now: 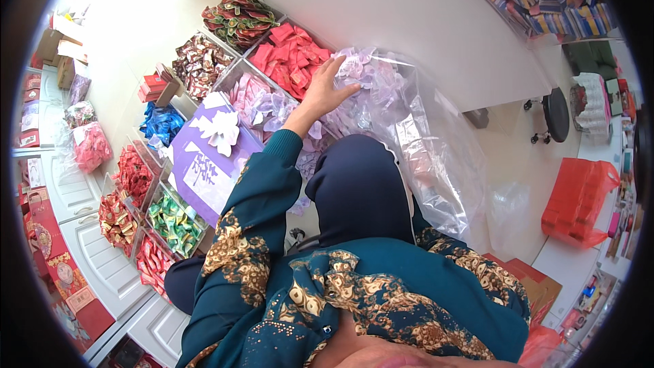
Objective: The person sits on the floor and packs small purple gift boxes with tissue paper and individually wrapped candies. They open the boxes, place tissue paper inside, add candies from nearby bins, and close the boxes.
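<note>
My left hand reaches out over the bins, palm down, with its fingers and thumb spread and nothing visible between them. It hovers at the edge of a large clear plastic bag, close to a heap of lilac wrapped pieces in the bag's mouth. Red packets fill the bin just left of my fingers. Below them lie pink and lilac wrapped pieces. A purple box with a white butterfly-shaped piece on top rests left of my wrist. My right hand is hidden; only its sleeve shows beside the bag.
More clear bins hold brown packets, blue ones, and green ones. A white panel rises behind the bag. At the right stand a black stool and a red plastic bag. White cabinets line the left.
</note>
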Available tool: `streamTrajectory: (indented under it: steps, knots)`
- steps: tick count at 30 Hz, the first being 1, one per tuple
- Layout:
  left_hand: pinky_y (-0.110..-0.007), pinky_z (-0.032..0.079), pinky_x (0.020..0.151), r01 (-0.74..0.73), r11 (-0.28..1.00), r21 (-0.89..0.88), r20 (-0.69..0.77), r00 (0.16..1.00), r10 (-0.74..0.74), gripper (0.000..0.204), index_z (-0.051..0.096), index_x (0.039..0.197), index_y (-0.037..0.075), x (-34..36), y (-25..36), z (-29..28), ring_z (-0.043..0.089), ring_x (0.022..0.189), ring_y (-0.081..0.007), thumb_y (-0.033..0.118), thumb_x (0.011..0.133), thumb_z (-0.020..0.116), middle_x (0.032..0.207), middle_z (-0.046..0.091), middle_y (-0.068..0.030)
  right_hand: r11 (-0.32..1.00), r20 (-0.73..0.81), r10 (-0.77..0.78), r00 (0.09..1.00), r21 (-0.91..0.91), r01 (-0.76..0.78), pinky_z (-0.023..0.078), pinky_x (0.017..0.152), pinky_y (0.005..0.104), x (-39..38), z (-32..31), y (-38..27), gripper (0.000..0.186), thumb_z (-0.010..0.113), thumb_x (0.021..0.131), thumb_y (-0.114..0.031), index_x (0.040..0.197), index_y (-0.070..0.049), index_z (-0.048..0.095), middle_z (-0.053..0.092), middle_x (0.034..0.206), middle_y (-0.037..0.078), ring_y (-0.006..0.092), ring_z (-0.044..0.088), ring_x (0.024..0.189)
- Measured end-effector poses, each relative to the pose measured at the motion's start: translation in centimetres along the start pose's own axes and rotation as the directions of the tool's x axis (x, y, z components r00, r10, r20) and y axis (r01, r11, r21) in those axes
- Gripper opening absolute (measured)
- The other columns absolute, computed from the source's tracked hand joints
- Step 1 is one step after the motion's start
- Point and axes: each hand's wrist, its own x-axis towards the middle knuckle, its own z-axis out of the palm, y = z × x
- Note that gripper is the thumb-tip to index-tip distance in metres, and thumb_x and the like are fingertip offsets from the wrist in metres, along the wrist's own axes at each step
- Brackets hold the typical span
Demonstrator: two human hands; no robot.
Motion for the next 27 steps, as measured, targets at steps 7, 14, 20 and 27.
streamTrajectory:
  steps: [7, 14, 20, 27]
  knots:
    - [-0.042, 0.029, 0.109, 0.076, 0.997, -0.022, 0.136, 0.988, -0.073, 0.081, 0.035, 0.140, 0.001, 1.3, 0.8, 1.5, 0.032, 0.135, -0.0369, 0.044, 0.080, 0.069, 0.140, 0.038, -0.0271, 0.996, 0.042, -0.083, 0.996, -0.003, 0.084, 0.044, 0.096, 0.0356, 2.8, -2.7, 0.3, 0.036, 0.053, 0.089, -0.007, 0.123, 0.001, 0.048, 0.054, 0.123, 0.013, 0.0246, 0.054, 0.110]
    - [-0.041, 0.029, 0.109, 0.028, 0.999, -0.032, 0.004, 1.000, -0.028, 0.089, 0.029, 0.140, -0.005, -1.9, -0.5, 1.5, 0.035, 0.133, -0.0361, 0.039, 0.076, 0.073, 0.141, 0.035, -0.0263, 0.866, -0.293, 0.095, 0.951, 0.495, 0.066, 0.046, 0.090, 0.0347, 4.1, -1.2, -1.1, 0.031, 0.045, 0.092, -0.018, 0.116, 0.001, 0.056, 0.059, 0.115, 0.014, 0.0246, 0.057, 0.103]
    - [-0.043, 0.032, 0.107, 0.046, 0.984, -0.171, 0.161, 0.987, -0.018, 0.089, 0.035, 0.140, 0.001, -1.6, 0.4, 2.4, 0.036, 0.132, -0.0388, 0.044, 0.073, 0.075, 0.140, 0.037, -0.0272, 0.745, -0.090, -0.463, 0.882, -0.578, 0.333, 0.047, 0.085, 0.0400, 2.7, 0.3, -1.9, 0.029, 0.050, 0.088, -0.021, 0.108, -0.003, 0.062, 0.064, 0.107, 0.015, 0.0293, 0.061, 0.097]
    - [-0.042, 0.030, 0.109, 0.084, 0.957, -0.279, 0.086, 0.994, -0.063, 0.073, 0.042, 0.137, 0.003, 0.0, 1.9, 1.6, 0.032, 0.134, -0.0375, 0.043, 0.082, 0.068, 0.140, 0.038, -0.0269, 0.772, -0.056, -0.461, 0.885, -0.517, 0.370, 0.047, 0.085, 0.0402, 3.8, 1.0, -3.1, 0.030, 0.051, 0.087, -0.022, 0.107, -0.003, 0.063, 0.064, 0.107, 0.015, 0.0297, 0.061, 0.097]
